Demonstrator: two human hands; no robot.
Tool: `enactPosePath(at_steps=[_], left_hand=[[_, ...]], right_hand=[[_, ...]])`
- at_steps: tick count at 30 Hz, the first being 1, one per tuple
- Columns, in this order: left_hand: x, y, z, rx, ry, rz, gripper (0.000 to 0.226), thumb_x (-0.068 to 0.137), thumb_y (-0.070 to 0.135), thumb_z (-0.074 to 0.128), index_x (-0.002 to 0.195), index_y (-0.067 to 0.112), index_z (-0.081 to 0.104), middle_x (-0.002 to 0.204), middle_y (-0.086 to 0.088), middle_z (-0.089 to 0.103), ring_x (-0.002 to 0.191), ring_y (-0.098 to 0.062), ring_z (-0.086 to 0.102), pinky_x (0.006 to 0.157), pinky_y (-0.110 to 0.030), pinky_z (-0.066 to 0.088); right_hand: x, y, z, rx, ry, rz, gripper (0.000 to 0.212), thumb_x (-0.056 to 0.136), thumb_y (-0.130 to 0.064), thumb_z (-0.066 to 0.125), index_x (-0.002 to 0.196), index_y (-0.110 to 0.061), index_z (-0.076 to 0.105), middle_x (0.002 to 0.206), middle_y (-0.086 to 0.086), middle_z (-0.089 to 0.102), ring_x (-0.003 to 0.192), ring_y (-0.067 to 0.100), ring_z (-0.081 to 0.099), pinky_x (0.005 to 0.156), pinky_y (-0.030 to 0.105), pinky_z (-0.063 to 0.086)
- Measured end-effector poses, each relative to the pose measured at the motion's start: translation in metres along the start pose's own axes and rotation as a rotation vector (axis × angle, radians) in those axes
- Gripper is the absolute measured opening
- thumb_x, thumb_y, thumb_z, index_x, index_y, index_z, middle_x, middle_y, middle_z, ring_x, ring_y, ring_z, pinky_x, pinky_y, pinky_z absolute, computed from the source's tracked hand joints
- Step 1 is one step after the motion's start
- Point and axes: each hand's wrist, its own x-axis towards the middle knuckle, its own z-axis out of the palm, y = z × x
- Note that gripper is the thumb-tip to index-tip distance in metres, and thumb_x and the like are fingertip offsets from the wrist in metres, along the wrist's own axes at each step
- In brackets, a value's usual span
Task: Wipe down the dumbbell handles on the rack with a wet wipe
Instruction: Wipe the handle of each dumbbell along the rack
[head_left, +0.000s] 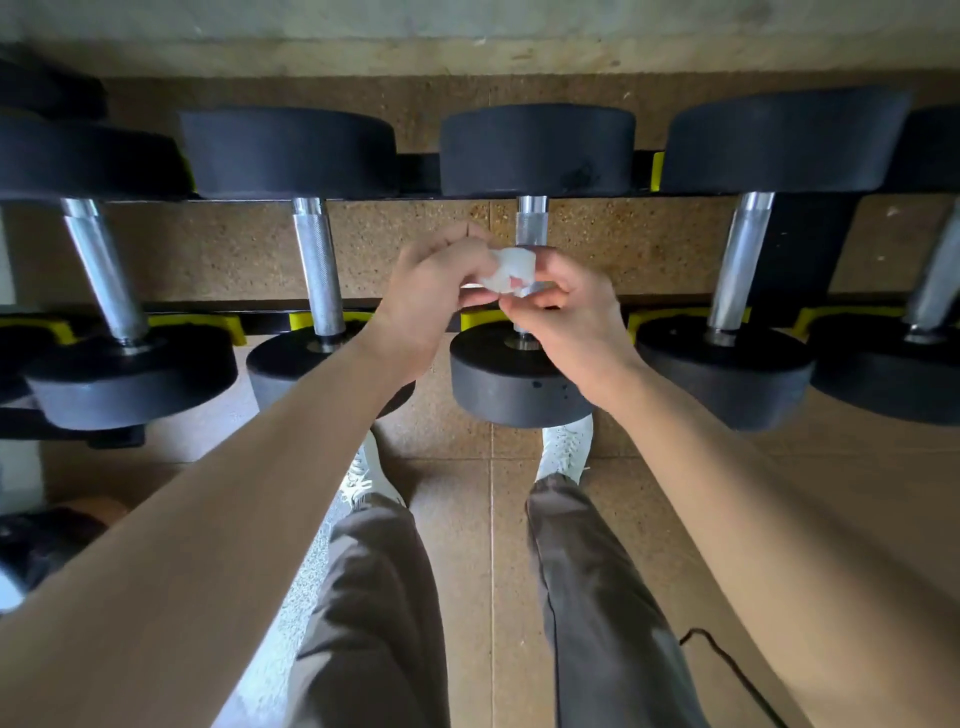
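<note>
I'm pinching the wet wipe (511, 270) btwn left hand (431, 293) and right hand (569, 314) at the middle handle (531, 223) (it's bunched), wanting it opened flat b4 wrapping round.

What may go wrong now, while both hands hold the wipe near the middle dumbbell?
The wet wipe, bunched small between the left hand and right hand, may cover little of the knurled handle and snag on it. The black cord on the floor beside the right leg might catch a foot when stepping sideways.
</note>
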Motion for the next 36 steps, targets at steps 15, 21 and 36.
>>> enactPosePath(at_steps=[15, 21, 36], left_hand=[[0.063, -0.034, 0.011, 0.403, 0.27, -0.01, 0.013, 0.087, 0.026, 0.078, 0.093, 0.02, 0.069, 0.089, 0.003, 0.073, 0.079, -0.012, 0.072, 0.073, -0.024, 0.06], [0.071, -0.02, 0.018, -0.021, 0.414, -0.033, 0.008, 0.084, 0.005, 0.08, 0.084, 0.009, 0.073, 0.068, 0.004, 0.07, 0.06, -0.006, 0.063, 0.066, -0.02, 0.059], [0.044, -0.069, -0.007, 0.196, 0.34, -0.287, 0.013, 0.072, 0.013, 0.086, 0.072, 0.015, 0.072, 0.071, 0.0, 0.068, 0.062, -0.014, 0.058, 0.065, -0.025, 0.048]], right_hand=[[0.057, -0.003, -0.02, 1.021, 0.288, 0.414, 0.026, 0.089, 0.007, 0.064, 0.115, 0.007, 0.063, 0.117, 0.023, 0.069, 0.099, 0.029, 0.072, 0.079, 0.032, 0.061], [0.065, -0.003, -0.028, 1.007, 0.327, 0.408, 0.034, 0.083, 0.002, 0.073, 0.117, 0.002, 0.067, 0.107, 0.017, 0.075, 0.089, 0.022, 0.075, 0.072, 0.024, 0.059], [0.036, 0.055, -0.034, -0.06, 0.148, 0.265, 0.019, 0.076, -0.006, 0.081, 0.077, -0.019, 0.067, 0.085, -0.001, 0.07, 0.071, 0.005, 0.061, 0.062, 0.013, 0.044]])
